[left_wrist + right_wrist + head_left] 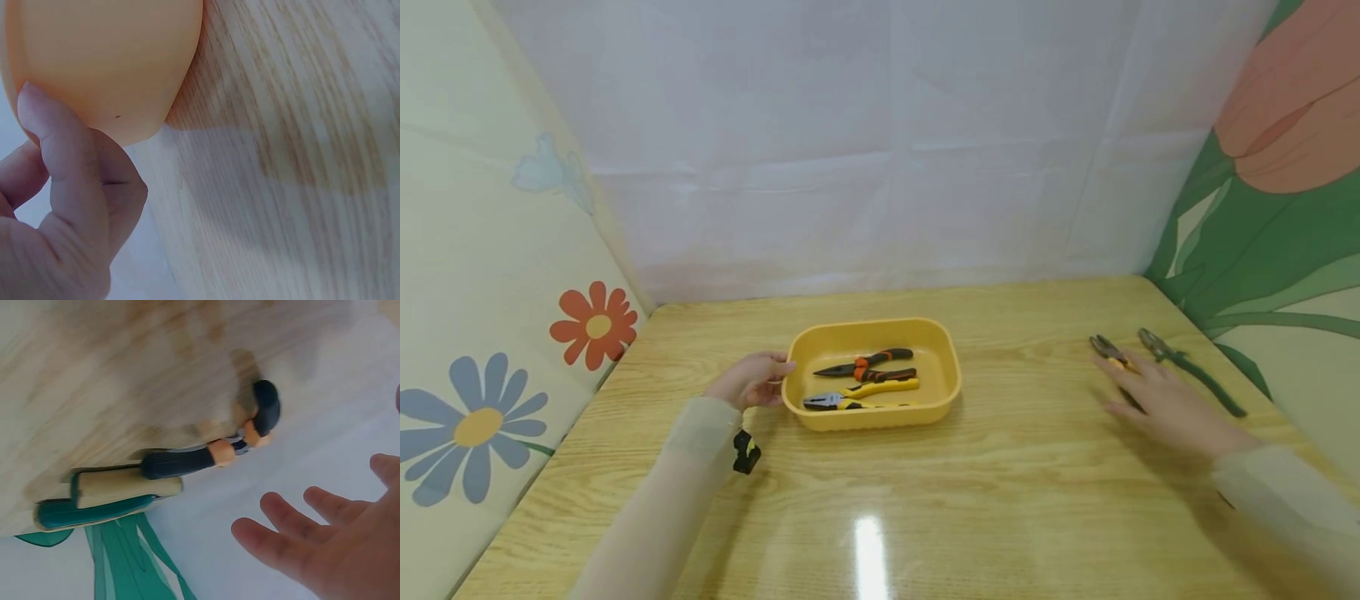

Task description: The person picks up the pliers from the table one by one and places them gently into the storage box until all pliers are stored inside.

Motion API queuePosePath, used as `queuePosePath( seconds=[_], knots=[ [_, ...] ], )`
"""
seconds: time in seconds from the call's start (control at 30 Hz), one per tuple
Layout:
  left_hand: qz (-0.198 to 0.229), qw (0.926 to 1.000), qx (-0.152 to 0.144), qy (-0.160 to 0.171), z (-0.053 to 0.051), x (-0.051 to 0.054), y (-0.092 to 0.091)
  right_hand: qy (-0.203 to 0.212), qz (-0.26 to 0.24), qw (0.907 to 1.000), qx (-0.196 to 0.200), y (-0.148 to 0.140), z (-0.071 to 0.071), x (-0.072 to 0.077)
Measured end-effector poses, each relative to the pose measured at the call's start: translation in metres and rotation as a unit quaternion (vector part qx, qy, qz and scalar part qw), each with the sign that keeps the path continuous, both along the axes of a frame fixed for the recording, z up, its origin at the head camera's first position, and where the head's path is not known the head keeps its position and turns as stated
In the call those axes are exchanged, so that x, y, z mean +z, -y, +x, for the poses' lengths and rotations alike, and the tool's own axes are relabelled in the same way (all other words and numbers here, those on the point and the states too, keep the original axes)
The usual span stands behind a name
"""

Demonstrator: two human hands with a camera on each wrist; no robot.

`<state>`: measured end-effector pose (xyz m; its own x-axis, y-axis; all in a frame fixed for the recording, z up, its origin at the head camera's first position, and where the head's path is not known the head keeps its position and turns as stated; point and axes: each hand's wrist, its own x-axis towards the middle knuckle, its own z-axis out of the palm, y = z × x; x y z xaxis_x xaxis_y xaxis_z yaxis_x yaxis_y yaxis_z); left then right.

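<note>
In the head view my left hand (748, 380) grips the left end of a yellow plastic tray (957, 375), thumb at the rim. The left wrist view shows the thumb and fingers pinching the tray wall (119, 69). Inside lie long-nose pliers (865, 365) with black and orange handles and combination pliers (880, 388) with yellow and black handles. At the right my right hand (1176, 412), fingers spread, hovers over pliers (1107, 347) with yellowish and black handles, partly hiding them. Green-handled pliers (1204, 383) lie just beyond it. The right wrist view shows nothing in the fingers (269, 544).
The wooden table (1015, 483) carries the tray and the tools. A white cloth (865, 167) hangs behind it, with flower-printed cloths (475, 233) at both sides. A small black item (747, 452) shows at my left wrist.
</note>
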<state>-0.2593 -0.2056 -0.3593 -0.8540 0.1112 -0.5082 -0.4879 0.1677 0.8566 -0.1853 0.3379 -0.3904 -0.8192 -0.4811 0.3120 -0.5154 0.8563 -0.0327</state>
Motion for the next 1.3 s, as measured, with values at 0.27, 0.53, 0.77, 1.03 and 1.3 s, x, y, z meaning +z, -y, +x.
queuePosePath(
  seconds=[0.27, 0.53, 0.77, 1.03, 1.3],
  knots=[
    [-0.004, 1.0000, 0.005, 0.003, -0.001, 0.000, 0.000, -0.056, 0.017, 0.9982, 0.005, -0.012, -0.003, -0.007],
    [-0.003, 0.9999, 0.010, 0.005, -0.001, -0.001, 0.000, -0.053, 0.018, 0.9984, 0.006, -0.012, -0.003, -0.006],
    [0.000, 1.0000, -0.002, -0.001, -0.001, -0.002, 0.001, -0.026, 0.020, 0.9995, 0.001, -0.017, -0.005, -0.011],
    [0.006, 0.9999, -0.013, -0.007, 0.000, -0.001, 0.001, 0.110, 0.028, 0.9923, -0.048, -0.024, -0.012, -0.012],
    [-0.001, 1.0000, -0.007, -0.002, -0.001, -0.002, 0.001, 0.149, 0.062, 0.9851, -0.061, -0.025, -0.016, -0.011]
  ],
)
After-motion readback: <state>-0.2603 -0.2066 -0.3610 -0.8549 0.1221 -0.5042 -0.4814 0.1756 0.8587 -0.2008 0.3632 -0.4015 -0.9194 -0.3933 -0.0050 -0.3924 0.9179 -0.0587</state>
